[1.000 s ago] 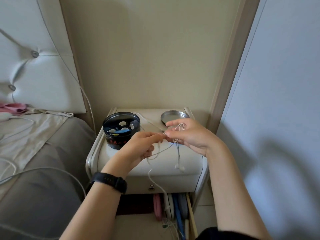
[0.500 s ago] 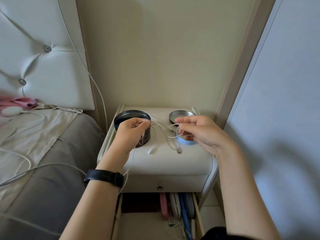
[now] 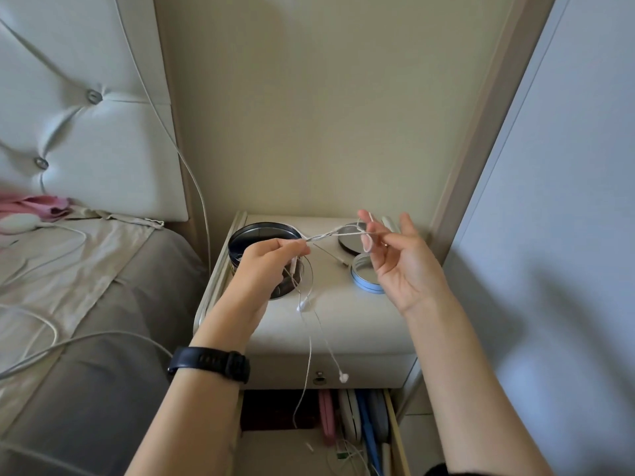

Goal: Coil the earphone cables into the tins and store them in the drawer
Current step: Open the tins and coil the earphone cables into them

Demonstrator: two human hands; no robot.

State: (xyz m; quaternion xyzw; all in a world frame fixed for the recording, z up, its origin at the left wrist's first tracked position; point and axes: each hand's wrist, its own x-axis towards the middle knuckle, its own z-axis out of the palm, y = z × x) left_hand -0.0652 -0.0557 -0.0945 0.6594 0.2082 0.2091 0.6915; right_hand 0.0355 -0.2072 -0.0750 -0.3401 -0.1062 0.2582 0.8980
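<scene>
Hands draw apart above the tabletop (image 3: 343, 321). Half a second ago the left hand (image 3: 268, 269) and right hand (image 3: 405, 269) were close together with slack loops between them; now the cable (image 3: 330, 232) runs taut from one to the other. The left grip pinches the twisted strands at the fingertips. The right grip is spread wide, the loops hooked over its forefinger. Two earbuds (image 3: 343, 376) dangle toward the open drawer (image 3: 395, 431). The winding looks under way, but nothing has gone into the tin (image 3: 240, 235) or small tin (image 3: 364, 286) yet.
</scene>
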